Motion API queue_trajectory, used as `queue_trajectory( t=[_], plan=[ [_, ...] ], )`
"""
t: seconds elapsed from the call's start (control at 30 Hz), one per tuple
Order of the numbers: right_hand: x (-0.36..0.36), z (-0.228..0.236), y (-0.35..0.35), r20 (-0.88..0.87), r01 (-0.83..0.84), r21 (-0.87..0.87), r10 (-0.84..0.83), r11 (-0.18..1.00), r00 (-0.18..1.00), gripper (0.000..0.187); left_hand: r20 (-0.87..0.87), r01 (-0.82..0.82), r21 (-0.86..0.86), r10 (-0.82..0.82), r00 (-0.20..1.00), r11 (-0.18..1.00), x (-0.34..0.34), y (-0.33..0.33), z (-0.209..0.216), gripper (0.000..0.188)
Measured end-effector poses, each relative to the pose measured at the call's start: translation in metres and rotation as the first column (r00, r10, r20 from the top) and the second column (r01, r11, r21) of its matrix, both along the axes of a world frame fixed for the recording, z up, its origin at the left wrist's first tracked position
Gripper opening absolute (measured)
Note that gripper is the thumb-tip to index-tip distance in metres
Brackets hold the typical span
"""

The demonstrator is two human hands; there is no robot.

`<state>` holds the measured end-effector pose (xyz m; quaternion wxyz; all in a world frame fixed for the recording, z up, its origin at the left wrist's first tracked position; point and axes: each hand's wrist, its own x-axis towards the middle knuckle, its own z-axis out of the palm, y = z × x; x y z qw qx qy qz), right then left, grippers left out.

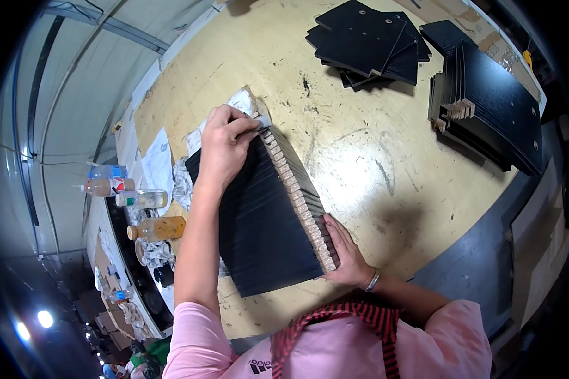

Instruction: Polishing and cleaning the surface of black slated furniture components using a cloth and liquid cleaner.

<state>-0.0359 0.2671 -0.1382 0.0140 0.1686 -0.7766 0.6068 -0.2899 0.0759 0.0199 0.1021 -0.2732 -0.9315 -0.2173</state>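
Note:
A row of black boards (259, 221) stands packed together on the yellowish table, with raw brown notched corners lined up along its right side. My left hand (224, 142) is at the row's far end, closed in a pinch on a small pale cloth (264, 120) that touches the far end of the notched strip. Its fingertips are partly hidden. At the near right corner my right hand (348, 256) lies with fingers stretched out along the side of the boards, holding nothing. A bracelet circles that wrist. Just beyond my left hand sits a crumpled white wad (242, 100).
Fanned black panels (363, 41) lie at the far right of the table (234, 57). Beside them is another stack of notched black boards (496, 104). Bottles, including an amber one (161, 228), and a white paper sheet (158, 161) are at the left edge.

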Motion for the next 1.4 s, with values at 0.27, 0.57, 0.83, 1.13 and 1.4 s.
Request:
queue_trajectory(
  t=[0.27, 0.57, 0.83, 1.13, 1.4],
  plan=[
    [0.000, 0.005, 0.000, 0.019, -0.008, 0.010, 0.008, 1.000, 1.000, 0.121, -0.051, -0.052, 0.140, 0.060, 0.997, 0.989, 0.003, 0.005, -0.011, 0.022],
    [0.001, 0.002, -0.001, 0.018, 0.007, 0.020, -0.007, 1.000, 1.000, 0.120, -0.024, -0.020, 0.056, 0.021, 0.999, 0.998, 0.000, -0.003, -0.009, 0.019],
    [0.001, 0.005, 0.002, 0.060, -0.011, 0.012, 0.010, 1.000, 0.998, 0.119, 0.099, -0.039, 0.155, 0.024, 0.995, 0.987, -0.008, -0.011, -0.003, 0.020],
    [0.001, 0.002, 0.001, 0.048, 0.001, 0.003, -0.002, 1.000, 0.999, 0.120, 0.087, -0.095, 0.081, 0.088, 0.992, 0.992, -0.047, -0.022, -0.009, 0.018],
    [0.000, 0.002, 0.002, -0.004, 0.002, 0.006, -0.002, 1.000, 1.000, 0.121, 0.053, -0.166, 0.055, 0.163, 0.985, 0.985, -0.070, -0.032, -0.002, 0.021]
  ],
)
